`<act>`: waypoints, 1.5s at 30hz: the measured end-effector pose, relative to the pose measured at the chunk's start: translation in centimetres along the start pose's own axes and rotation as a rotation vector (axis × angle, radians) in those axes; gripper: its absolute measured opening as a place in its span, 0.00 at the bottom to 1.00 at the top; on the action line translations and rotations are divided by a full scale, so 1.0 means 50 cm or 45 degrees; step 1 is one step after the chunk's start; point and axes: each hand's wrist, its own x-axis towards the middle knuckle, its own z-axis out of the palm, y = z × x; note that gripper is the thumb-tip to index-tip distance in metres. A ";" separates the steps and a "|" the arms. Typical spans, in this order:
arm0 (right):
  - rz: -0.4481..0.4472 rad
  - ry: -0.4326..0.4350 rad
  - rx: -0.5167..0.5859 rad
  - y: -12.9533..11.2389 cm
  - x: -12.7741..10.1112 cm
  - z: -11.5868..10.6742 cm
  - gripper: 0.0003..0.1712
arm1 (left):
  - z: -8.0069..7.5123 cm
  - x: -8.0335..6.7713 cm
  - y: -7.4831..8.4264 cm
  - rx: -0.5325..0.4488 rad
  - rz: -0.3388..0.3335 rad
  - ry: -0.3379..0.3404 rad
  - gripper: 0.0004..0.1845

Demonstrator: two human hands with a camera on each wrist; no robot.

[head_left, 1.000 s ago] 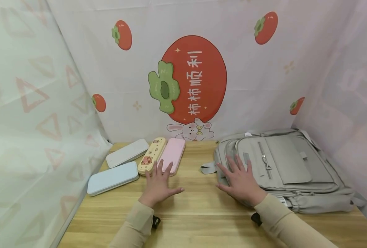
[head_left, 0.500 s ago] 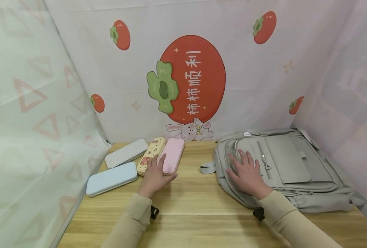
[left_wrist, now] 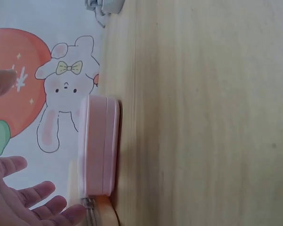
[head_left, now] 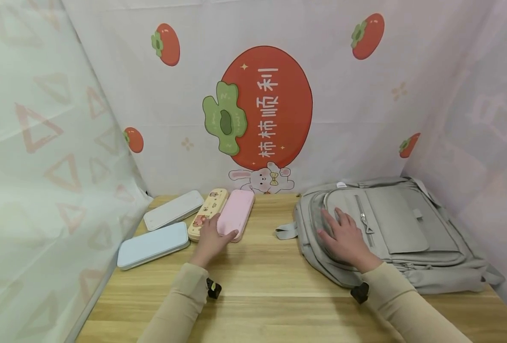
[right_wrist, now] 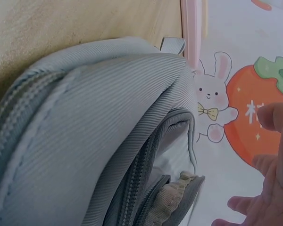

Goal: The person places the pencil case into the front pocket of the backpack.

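My left hand [head_left: 212, 242] reaches over the near ends of a pink pencil case [head_left: 238, 208] and a cream pencil case [head_left: 214, 202] printed with cartoon figures. Its fingers are spread and slightly bent in the left wrist view, beside the pink case [left_wrist: 98, 146]; whether they touch it I cannot tell. On the right, a grey backpack [head_left: 401, 216] lies flat on its back. Above its left part is my right hand [head_left: 348, 242], fingers apart and loosely bent, holding nothing. The right wrist view shows the bag's zippers close up, with the hand [right_wrist: 273, 183] off to one side.
A white case [head_left: 173, 210] and a light-blue case [head_left: 154, 245] lie at the left of the wooden table [head_left: 262, 305]. A strap loop [head_left: 286, 231] sticks out from the bag's left side. Printed cloth [head_left: 334, 95] hangs behind and at both sides.
My left hand has drawn its fingers closer together and moved slightly left, at the cases' near ends. My right hand has shifted right, further over the backpack. The cases and bag stay put.
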 end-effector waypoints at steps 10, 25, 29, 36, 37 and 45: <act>0.013 -0.032 0.073 0.006 -0.004 -0.003 0.37 | -0.018 -0.008 -0.022 -0.052 0.005 -0.017 0.46; 0.036 -0.049 0.109 0.015 -0.006 -0.001 0.38 | 0.007 -0.014 -0.024 -0.126 -0.014 -0.023 0.45; 0.019 -0.040 0.102 0.017 -0.007 -0.001 0.38 | -0.005 -0.023 -0.024 -0.118 0.007 0.011 0.45; 0.047 -0.035 0.090 0.026 -0.003 0.002 0.39 | -0.068 -0.036 -0.046 -0.085 0.012 0.074 0.45; 0.058 -0.033 0.091 0.027 -0.002 0.003 0.38 | -0.078 -0.038 -0.053 -0.091 -0.002 0.082 0.45; 0.055 0.061 0.082 0.032 0.002 0.006 0.26 | -0.148 -0.059 -0.093 -0.060 -0.126 0.129 0.45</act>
